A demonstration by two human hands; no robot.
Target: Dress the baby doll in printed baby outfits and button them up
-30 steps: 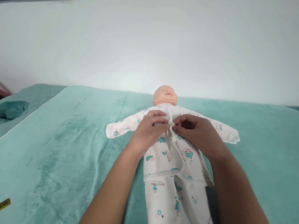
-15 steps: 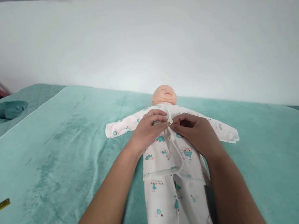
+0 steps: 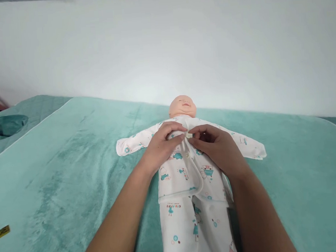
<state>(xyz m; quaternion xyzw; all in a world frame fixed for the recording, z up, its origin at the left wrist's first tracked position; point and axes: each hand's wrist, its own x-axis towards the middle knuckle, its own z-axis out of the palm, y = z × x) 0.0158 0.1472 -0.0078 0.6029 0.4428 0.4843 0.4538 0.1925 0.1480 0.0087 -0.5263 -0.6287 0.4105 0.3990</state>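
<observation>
Head view: we see a smooth, peach-coloured baby doll (image 3: 182, 106) lying on its back, arms out wide, on a soft, pale green blanket (image 3: 58, 181) near a plain white wall (image 3: 161, 45). It wears a white cloth shirt (image 3: 175, 183) with little green and red pictures, and white pants (image 3: 179, 234) like it. Our right hand (image 3: 214, 143) pinches a small, pale, round button (image 3: 189, 135) on the shirt. Our left hand (image 3: 162, 144) touches the shirt just beside it, thumb and finger close together; we cannot tell if they grip cloth.
</observation>
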